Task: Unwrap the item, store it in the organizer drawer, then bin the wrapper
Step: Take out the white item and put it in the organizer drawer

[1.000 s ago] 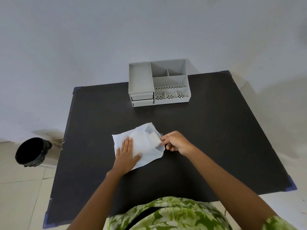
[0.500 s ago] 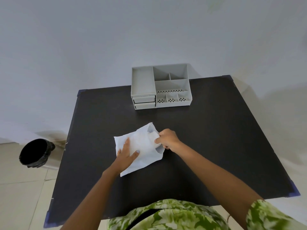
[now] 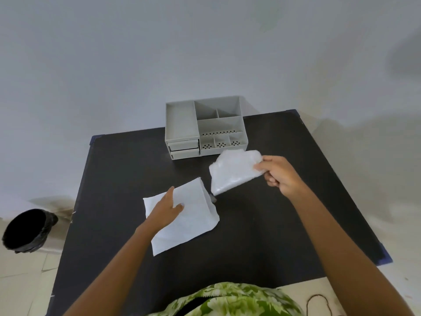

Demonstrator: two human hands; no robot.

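Item's out now: right hand (image 3: 279,174) pinches the bubble-wrapped item (image 3: 234,171), pulled clear of the white envelope (image 3: 184,215), which the left hand (image 3: 166,209) still pins down with flat, spread fingers.

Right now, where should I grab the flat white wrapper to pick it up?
Probably at the raised open edge of the wrapper, on the side nearer the organizer, coming from the right. That edge stands up off the table, while the rest lies flat under the left hand.
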